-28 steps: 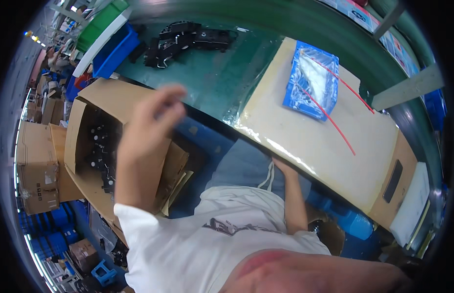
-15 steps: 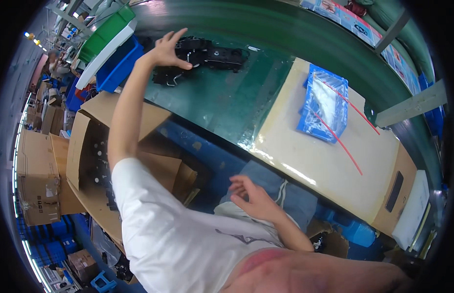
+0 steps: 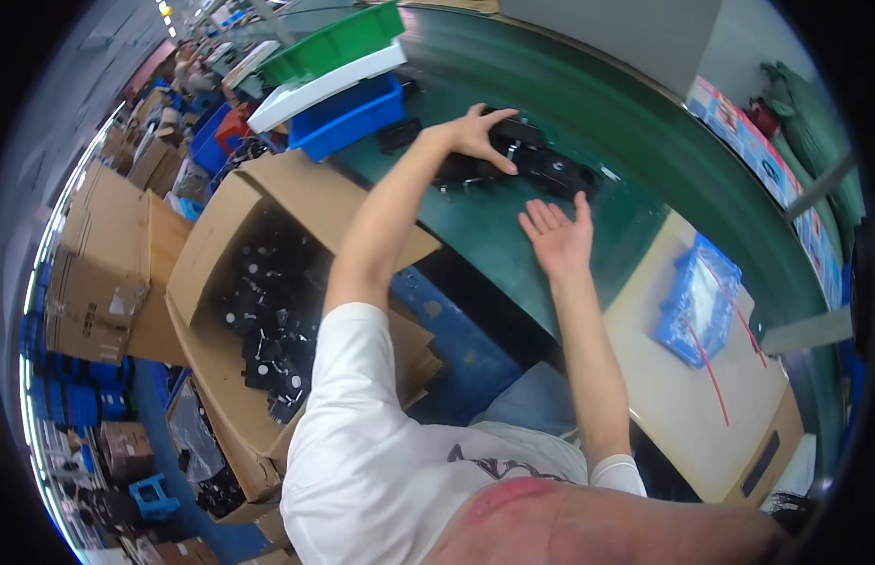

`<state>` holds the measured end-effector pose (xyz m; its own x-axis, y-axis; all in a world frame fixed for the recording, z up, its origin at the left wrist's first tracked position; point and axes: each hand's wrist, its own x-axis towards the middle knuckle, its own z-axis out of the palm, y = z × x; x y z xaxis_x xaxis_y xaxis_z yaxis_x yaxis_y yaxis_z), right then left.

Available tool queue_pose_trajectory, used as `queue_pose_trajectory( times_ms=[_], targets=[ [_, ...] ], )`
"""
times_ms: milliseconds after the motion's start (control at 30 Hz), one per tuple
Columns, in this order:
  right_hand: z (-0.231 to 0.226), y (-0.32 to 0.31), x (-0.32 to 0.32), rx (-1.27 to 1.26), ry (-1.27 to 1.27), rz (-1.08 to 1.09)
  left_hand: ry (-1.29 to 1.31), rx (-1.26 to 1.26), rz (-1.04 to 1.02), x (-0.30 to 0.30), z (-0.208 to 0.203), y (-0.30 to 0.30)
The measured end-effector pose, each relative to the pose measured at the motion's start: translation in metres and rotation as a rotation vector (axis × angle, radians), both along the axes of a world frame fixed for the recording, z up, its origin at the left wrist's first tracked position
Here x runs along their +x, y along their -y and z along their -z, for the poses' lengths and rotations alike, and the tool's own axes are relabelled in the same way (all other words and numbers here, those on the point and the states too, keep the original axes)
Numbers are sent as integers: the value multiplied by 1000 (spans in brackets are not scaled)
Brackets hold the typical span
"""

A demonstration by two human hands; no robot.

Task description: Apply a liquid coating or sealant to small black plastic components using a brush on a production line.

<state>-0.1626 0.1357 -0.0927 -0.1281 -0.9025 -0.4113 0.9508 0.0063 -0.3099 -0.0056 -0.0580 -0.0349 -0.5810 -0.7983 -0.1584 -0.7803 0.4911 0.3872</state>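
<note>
Several black plastic parts (image 3: 560,172) lie in a cluster on the green work surface (image 3: 494,250). My left hand (image 3: 468,137) reaches in from the left over this cluster. Its thumb and fingers are spread apart around the cluster's left part, and I cannot tell whether they touch it. Just below the cluster's right end is my right hand (image 3: 562,240), palm turned up, fingers stretched out and holding nothing. A smaller black piece (image 3: 398,137) lies left of my left wrist.
Stacked at the far left are a green bin (image 3: 334,45), a white tray and a blue bin (image 3: 348,118). An open cardboard box (image 3: 207,259) beside my left arm holds many black parts. On the right, a blue-edged tray (image 3: 678,306) and red strips rest on a pale board (image 3: 635,348).
My right hand has risen from near my lap to the black parts, its palm now up. My left hand stays open over the parts. The whole view has shifted toward the left.
</note>
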Motion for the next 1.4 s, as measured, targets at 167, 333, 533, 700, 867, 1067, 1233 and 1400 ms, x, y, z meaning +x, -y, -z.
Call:
queue_pose_trajectory(
  times_ms=[167,333,533,700,867,1067,1233,1400],
  targets=[
    [4,37,1,29,-119,57,-158,-41,43,7,10,-1],
    [12,59,11,107,-271,143,-191,-43,22,12,18,-2],
    [21,53,2,37,-347,160,-224,-45,55,11,22,3],
    [11,25,4,-26,-339,78,-249,6,34,12,23,6],
    [4,28,18,-51,-427,-83,-238,19,-7,5,30,8],
    [-4,35,23,-19,-473,-110,-578,-6,-245,3,37,12],
    [-17,34,15,-42,-272,-257,-197,9,-421,-1,23,24],
    [-13,38,13,-109,-201,-253,-71,235,-211,-4,12,30]
  ],
)
